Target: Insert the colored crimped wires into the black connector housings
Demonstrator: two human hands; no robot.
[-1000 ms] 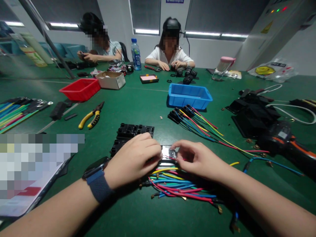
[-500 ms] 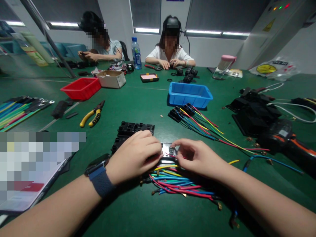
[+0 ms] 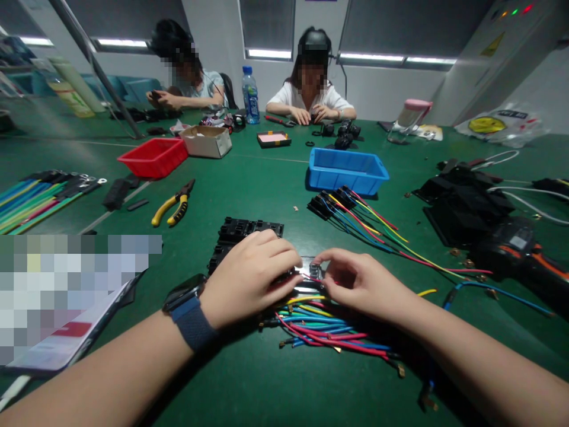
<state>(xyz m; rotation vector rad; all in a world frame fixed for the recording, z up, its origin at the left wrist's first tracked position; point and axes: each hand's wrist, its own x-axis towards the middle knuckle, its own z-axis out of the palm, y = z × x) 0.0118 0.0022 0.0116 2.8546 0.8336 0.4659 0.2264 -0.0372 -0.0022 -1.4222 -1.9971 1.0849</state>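
My left hand (image 3: 255, 273), wearing a watch, is closed with curled fingers over the left side of a small black part with a shiny, pale top (image 3: 306, 265). Its fingertips hide what they grip. Facing it, my right hand (image 3: 362, 284) has thumb and forefinger closed around a thin red wire (image 3: 313, 277), which runs across the part towards my left fingertips. Black terminal blocks (image 3: 249, 228) lie just beyond my left hand. Under and in front of both hands is a loose bundle of coloured wires (image 3: 329, 332) with brass-coloured end terminals.
Yellow-handled pliers (image 3: 174, 204), a red bin (image 3: 153, 159) and a blue bin (image 3: 347, 173) stand beyond. Wired black blocks (image 3: 326, 203) trail leads rightward. A black-and-orange power tool (image 3: 515, 246) lies at right, a blurred-out sheet or screen (image 3: 57, 338) at left. Two people sit opposite.
The whole view has shifted slightly to the right. Both hands stay at the small black part, with only slight finger movement.
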